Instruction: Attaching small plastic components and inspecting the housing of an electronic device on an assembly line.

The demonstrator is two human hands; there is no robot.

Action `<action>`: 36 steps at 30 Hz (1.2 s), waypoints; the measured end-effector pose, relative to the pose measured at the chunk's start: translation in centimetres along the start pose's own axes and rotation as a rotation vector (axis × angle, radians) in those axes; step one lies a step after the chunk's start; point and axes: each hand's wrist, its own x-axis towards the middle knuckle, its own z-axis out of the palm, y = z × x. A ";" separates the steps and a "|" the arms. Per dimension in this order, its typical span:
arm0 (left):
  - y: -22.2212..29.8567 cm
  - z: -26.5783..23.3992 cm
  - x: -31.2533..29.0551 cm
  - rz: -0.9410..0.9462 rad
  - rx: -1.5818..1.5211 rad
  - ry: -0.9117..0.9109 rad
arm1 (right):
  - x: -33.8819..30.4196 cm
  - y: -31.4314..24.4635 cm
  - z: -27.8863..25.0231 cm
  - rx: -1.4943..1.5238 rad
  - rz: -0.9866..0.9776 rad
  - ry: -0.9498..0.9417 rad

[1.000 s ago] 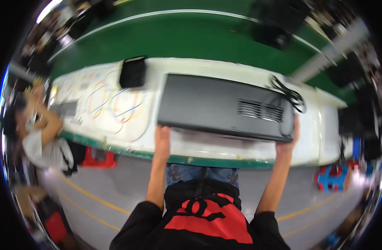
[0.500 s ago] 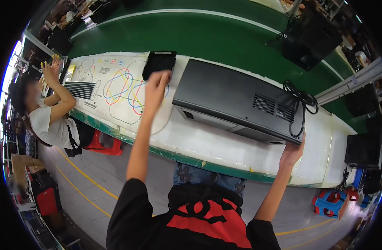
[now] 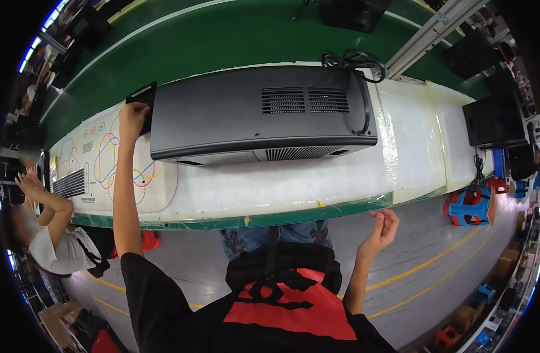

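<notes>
A large dark grey box-shaped appliance (image 3: 223, 109) lies on the white workbench, with two vent grilles on top and a slotted panel along its near side. A black cable (image 3: 355, 63) is coiled at its far right corner. My left hand (image 3: 133, 119) is at a flat black tray (image 3: 143, 97) beside the appliance's left end. Its fingers are pinched together; whatever they hold is too small to make out. My right hand (image 3: 380, 234) hovers off the bench's near edge, fingers loosely bent and apart, with nothing in it.
A printed mat (image 3: 105, 159) with coloured loops covers the bench's left part. Beyond the bench runs a green surface (image 3: 223, 41). Another person (image 3: 55, 235) sits at the left with raised hands. A metal post (image 3: 434, 35) and a black box (image 3: 496, 120) stand at the right.
My right hand has let go of the appliance's near right corner and drawn back toward me. My left hand stays at the black tray. The view has swung to the right.
</notes>
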 end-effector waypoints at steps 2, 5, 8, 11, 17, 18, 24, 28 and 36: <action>0.1 0.2 0.1 -0.001 -0.023 0.004 | 0.2 -0.3 -0.4 -0.013 -0.020 0.006; -0.4 0.0 0.2 -0.010 -0.040 -0.010 | 1.0 -0.8 0.1 0.010 -0.016 0.005; -0.9 -0.6 0.0 0.025 -0.110 0.016 | 1.5 -1.2 0.8 0.015 -0.032 -0.029; -2.1 -1.7 -0.5 0.034 -0.172 0.119 | 1.9 -1.5 1.7 0.058 -0.086 -0.105; 5.4 -4.1 -4.7 -0.175 -1.244 0.310 | 0.9 -4.8 2.0 -0.077 -0.209 -0.018; 7.3 -5.4 -6.6 -0.154 -1.365 0.294 | 0.9 -5.3 2.9 -0.061 -0.210 -0.033; 19.1 -6.9 -18.5 -0.107 -1.956 0.059 | -1.5 -13.1 10.6 0.328 -0.593 -0.578; 22.8 -5.2 -22.0 -0.156 -2.046 -0.083 | -2.3 -17.8 15.6 0.420 -0.899 -0.707; 25.7 -3.4 -23.7 -0.219 -2.077 -0.183 | -2.2 -16.0 15.2 0.375 -0.947 -0.635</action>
